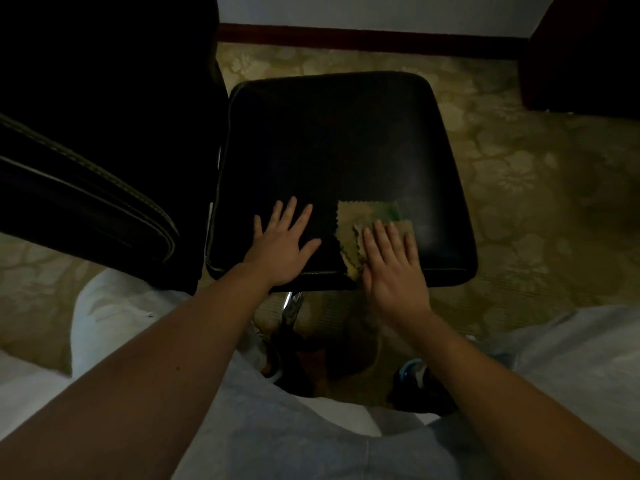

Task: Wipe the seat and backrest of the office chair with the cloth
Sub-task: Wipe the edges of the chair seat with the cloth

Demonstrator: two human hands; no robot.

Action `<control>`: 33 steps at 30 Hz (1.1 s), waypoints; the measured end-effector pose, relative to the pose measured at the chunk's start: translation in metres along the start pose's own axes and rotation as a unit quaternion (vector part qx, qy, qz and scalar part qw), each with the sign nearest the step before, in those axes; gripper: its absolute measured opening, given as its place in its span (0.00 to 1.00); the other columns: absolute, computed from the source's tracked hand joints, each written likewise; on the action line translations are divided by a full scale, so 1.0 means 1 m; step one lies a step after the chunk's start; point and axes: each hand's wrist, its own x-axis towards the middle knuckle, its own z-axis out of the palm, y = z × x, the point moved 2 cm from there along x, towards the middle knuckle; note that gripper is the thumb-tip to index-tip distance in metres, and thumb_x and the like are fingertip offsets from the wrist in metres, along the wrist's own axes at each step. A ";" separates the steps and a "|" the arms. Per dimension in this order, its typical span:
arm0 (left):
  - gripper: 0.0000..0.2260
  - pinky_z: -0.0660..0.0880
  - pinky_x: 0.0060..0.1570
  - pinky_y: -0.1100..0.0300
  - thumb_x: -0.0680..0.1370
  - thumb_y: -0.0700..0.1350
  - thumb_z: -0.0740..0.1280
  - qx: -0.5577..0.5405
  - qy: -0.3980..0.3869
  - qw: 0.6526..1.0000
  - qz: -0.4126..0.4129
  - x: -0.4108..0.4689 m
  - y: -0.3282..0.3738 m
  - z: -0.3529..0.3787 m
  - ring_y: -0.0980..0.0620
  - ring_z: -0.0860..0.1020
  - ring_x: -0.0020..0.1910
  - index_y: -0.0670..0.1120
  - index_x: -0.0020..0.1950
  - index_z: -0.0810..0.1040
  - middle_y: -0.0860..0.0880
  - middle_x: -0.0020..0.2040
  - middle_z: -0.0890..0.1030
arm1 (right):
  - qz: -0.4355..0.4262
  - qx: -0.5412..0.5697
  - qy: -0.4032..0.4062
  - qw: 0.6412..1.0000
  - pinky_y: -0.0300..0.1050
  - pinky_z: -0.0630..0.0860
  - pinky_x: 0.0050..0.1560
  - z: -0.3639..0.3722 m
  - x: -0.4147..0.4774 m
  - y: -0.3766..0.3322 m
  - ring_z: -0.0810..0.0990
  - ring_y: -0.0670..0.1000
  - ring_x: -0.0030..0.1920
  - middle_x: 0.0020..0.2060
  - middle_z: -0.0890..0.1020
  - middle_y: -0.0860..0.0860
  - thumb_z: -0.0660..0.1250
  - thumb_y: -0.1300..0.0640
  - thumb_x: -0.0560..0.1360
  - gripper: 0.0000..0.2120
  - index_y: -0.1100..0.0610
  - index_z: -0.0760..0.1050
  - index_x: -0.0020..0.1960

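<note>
The office chair's black leather seat (pixel 339 140) fills the middle of the view, with its black stitched backrest (pixel 90 188) rising at the left. A small olive cloth (pixel 360 216) with zigzag edges lies on the seat's near edge. My right hand (pixel 391 261) presses flat on the cloth's near right part, fingers straight. Beside the cloth, to its left, my left hand (pixel 284 247) rests flat on the bare seat with fingers spread.
Patterned beige carpet (pixel 519 188) surrounds the chair. A chrome column (pixel 292 306) descends under the seat's near edge. Dark furniture (pixel 585 53) stands at the far right, and a dark skirting board (pixel 363 38) runs along the far wall. My knees in light clothing flank the chair base.
</note>
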 end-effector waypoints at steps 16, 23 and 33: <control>0.28 0.36 0.76 0.37 0.86 0.59 0.48 -0.001 -0.023 1.000 -0.013 0.003 0.004 -0.003 0.45 0.37 0.81 0.56 0.83 0.41 0.49 0.83 0.37 | 0.050 0.001 -0.012 0.999 0.61 0.43 0.79 0.001 0.003 -0.019 0.48 0.59 0.81 0.80 0.54 0.59 0.45 0.47 0.83 0.29 0.58 0.51 0.81; 0.30 0.40 0.78 0.38 0.84 0.62 0.53 0.026 0.000 0.999 -0.023 -0.004 -0.003 -0.015 0.38 0.39 0.81 0.57 0.83 0.44 0.47 0.83 0.39 | 0.082 0.002 0.000 0.997 0.59 0.42 0.79 -0.004 -0.008 0.017 0.48 0.58 0.81 0.80 0.55 0.58 0.44 0.47 0.83 0.29 0.58 0.53 0.81; 0.29 0.40 0.78 0.37 0.84 0.62 0.51 0.015 -0.018 1.000 -0.013 -0.005 -0.011 -0.007 0.38 0.38 0.81 0.59 0.83 0.43 0.47 0.83 0.39 | 0.013 -0.013 -0.030 0.999 0.60 0.42 0.78 -0.001 0.009 -0.033 0.47 0.58 0.81 0.80 0.53 0.58 0.42 0.46 0.83 0.30 0.58 0.51 0.81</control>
